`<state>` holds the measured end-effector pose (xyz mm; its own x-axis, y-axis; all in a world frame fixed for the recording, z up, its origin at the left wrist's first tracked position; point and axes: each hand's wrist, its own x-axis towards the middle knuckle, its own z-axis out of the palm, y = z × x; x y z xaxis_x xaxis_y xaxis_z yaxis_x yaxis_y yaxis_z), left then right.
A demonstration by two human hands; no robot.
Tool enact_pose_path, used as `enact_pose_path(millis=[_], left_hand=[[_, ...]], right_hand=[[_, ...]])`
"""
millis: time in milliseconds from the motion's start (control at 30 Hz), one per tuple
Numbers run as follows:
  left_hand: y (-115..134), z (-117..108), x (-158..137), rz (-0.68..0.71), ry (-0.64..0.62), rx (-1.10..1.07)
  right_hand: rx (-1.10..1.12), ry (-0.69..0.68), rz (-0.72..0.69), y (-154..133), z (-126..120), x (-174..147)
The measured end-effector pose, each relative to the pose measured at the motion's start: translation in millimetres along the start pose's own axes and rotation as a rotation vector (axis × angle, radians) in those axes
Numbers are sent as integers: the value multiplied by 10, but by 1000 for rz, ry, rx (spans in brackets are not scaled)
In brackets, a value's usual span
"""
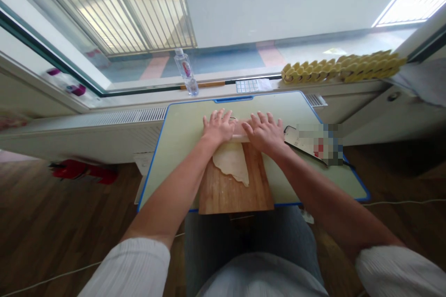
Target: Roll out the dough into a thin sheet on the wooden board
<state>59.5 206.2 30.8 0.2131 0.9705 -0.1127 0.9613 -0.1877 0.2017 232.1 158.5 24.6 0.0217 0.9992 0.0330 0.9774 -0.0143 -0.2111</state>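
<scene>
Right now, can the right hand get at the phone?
Likely yes: the phone lies on the table beside the right hand, nothing visible between them, though that hand now rests on the rolling pin.

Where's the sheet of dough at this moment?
In the head view, the dough shows on the wooden board, toward its left side, just on the near side of the rolling pin between the left hand and right hand.

Pale, flat dough (near edge ragged) lies on a wooden board by a crosswise rolling pin.
</scene>
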Motion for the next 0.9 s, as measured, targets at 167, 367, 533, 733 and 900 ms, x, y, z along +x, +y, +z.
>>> enact_pose_path(millis=[167, 367, 533, 733, 900], left_hand=[[18, -27, 66, -28, -25, -5], [91, 173, -991, 78, 144, 69], [121, 337, -1598, 119, 196, 87], [50, 146, -858, 34, 145, 75], [-120, -22, -97, -38, 32, 20]], right_hand=[[-18, -10, 14, -17, -10, 11], [-55, 114, -112, 29, 109, -921], [-66, 143, -196, 132, 176, -1294], [-68, 88, -130, -9, 122, -532], [-21, 12, -84, -130, 70, 226]])
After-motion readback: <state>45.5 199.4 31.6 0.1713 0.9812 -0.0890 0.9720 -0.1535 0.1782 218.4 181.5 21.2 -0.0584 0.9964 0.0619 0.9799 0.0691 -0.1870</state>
